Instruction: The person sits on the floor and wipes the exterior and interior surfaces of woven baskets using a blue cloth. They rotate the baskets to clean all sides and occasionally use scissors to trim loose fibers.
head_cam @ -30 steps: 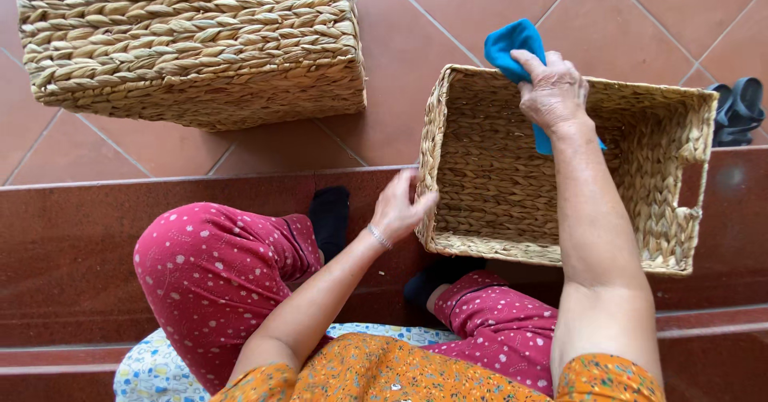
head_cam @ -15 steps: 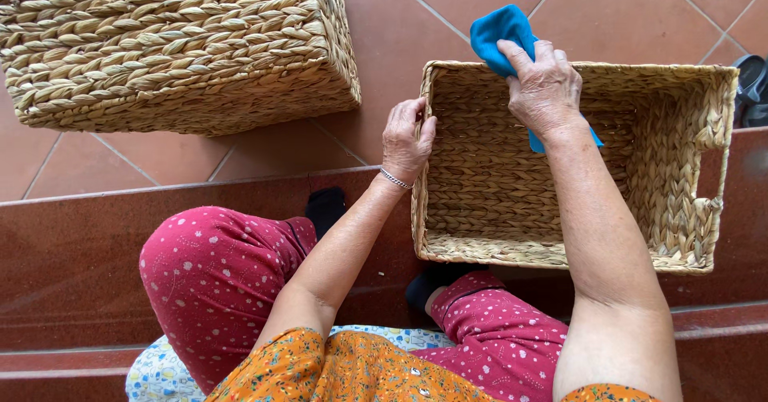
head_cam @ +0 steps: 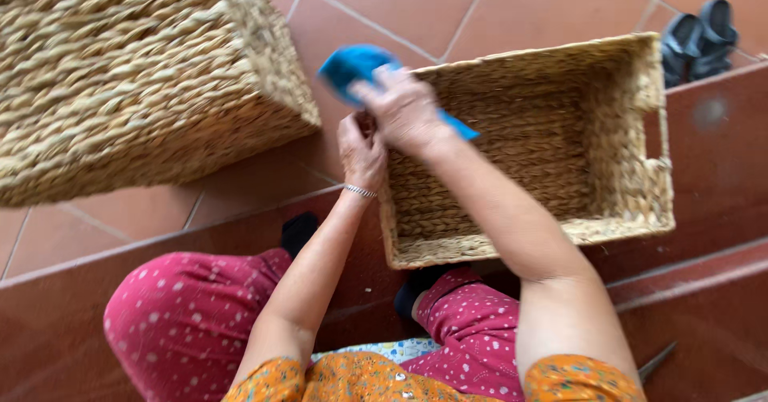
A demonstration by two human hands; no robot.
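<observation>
Right hand (head_cam: pixel 404 110) clenched around blue cloth (head_cam: pixel 352 62) at upper centre, over near corner of open woven basket (head_cam: pixel 560 210). Left hand (head_cam: pixel 362 150) grasping basket rim. Second basket (head_cam: pixel 136 82) upper left.

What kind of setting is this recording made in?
Probably a home's tiled porch or entry step: reddish terracotta floor tiles, a pair of dark sandals left on the floor, and a person seated on the step wiping an open woven straw basket.
</observation>
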